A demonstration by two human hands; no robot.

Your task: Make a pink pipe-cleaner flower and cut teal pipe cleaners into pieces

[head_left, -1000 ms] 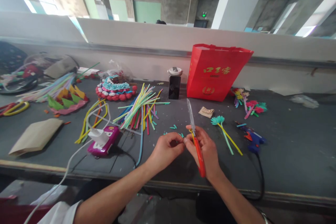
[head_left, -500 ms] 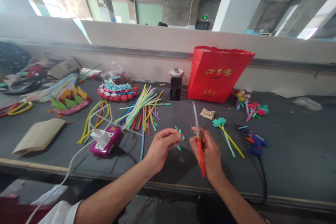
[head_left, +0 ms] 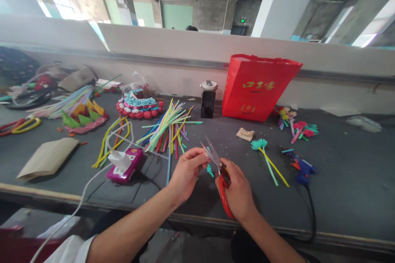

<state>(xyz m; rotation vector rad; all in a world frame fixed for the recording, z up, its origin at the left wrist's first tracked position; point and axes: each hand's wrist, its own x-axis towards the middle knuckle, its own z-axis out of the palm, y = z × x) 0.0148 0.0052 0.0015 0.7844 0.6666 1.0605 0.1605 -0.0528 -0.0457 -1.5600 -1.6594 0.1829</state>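
My left hand [head_left: 188, 172] has its thumb and forefinger pinched together at a small teal straw piece [head_left: 210, 170], which is mostly hidden behind the fingers. Its lower end looks fringed and shows just below them. In my right hand [head_left: 239, 191] is a pair of scissors [head_left: 224, 199] with red handles, the fingers around the grips. The scissor blades are parted and point up and left, their tips beside my left fingertips. To the right of this hand lie two teal straw flowers [head_left: 258, 144] on green and yellow stems.
A pile of coloured straws [head_left: 168, 127] lies behind my left hand. Farther left are a purple power strip [head_left: 132, 164] and a brown paper packet [head_left: 47, 158]. A phone [head_left: 207, 104] and a red bag [head_left: 261, 88] stand at the back. A blue glue gun [head_left: 304, 170] lies right, its cord over the edge.
My right hand has turned and brought the scissors left, from apart to beside my left fingertips. The blades have opened. My left hand stays nearly in place, and the teal piece is now more hidden.
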